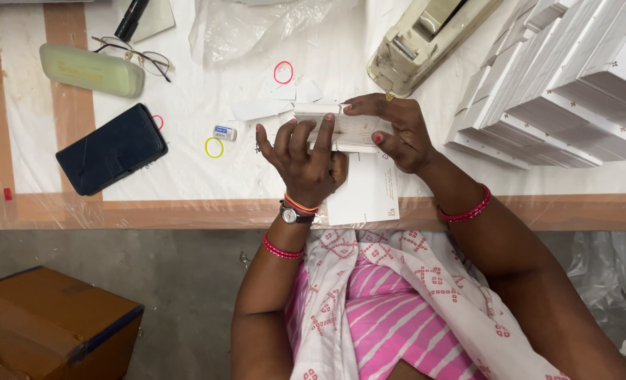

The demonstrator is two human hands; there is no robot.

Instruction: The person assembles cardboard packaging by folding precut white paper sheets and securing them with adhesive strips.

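On the left part of the counter (186, 105), which is covered with a thin clear plastic sheet, lie a pale green glasses case (91, 70), wire-rimmed glasses (140, 58) and a dark blue wallet-style phone case (111, 148). Next come a yellow rubber band (214, 147), a small eraser (225, 132) and a pink rubber band (283, 72). Near the middle, the left hand (306, 158) closes its grip around a small bundle of white cards (341, 130) held just above the counter edge, and the right hand (397, 134) pinches the other end. No band is visible around this bundle yet. A flat white card (365, 193) lies underneath. A beige machine (425, 35) stands behind, and on the right many neat stacks of white cards (566, 84) seem finished.
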